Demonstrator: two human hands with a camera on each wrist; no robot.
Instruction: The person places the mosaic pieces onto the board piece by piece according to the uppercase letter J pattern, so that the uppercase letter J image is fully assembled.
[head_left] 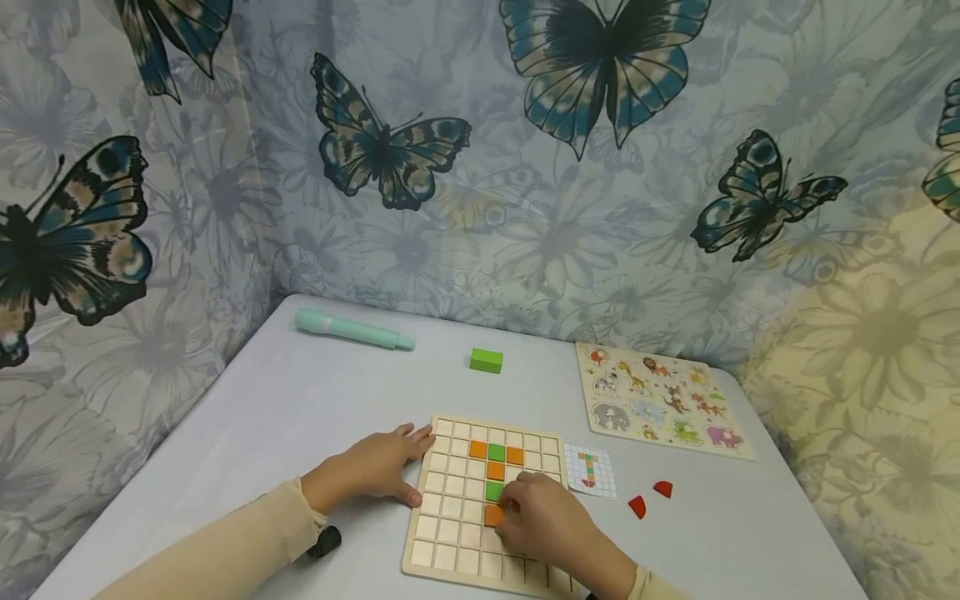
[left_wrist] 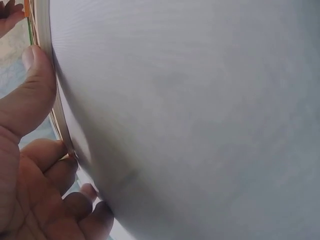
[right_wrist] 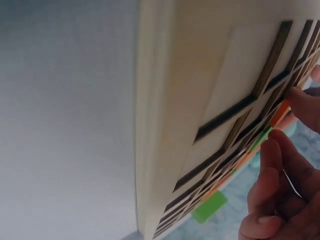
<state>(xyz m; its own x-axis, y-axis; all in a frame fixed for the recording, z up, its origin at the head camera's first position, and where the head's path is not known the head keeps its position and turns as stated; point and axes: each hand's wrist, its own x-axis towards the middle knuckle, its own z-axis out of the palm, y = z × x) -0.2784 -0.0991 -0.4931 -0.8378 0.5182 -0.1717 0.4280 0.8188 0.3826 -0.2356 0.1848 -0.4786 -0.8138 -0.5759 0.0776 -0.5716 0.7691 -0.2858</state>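
Observation:
A wooden grid board [head_left: 450, 533] lies on the white table, with orange and green square tiles set in a T-like column. My left hand [head_left: 375, 467] rests at the board's left edge, thumb and fingers spread along its side. In the left wrist view, the thumb [left_wrist: 37, 95] lies against that edge. My right hand [head_left: 551, 521] is over the board's right part and pinches the lowest orange tile [head_left: 493, 515] between thumb and fingers. Just above it sits a green tile [head_left: 495, 491], near the fingertips [right_wrist: 275, 137] in the right wrist view.
A pattern card [head_left: 590, 471] lies at the board's right edge, with two red quarter-round pieces [head_left: 637, 507] beyond. An animal puzzle board [head_left: 667, 400] sits back right. A green block [head_left: 486, 361] and a mint-coloured tube [head_left: 352, 328] lie farther back. A black object [head_left: 325, 542] is beside my left sleeve.

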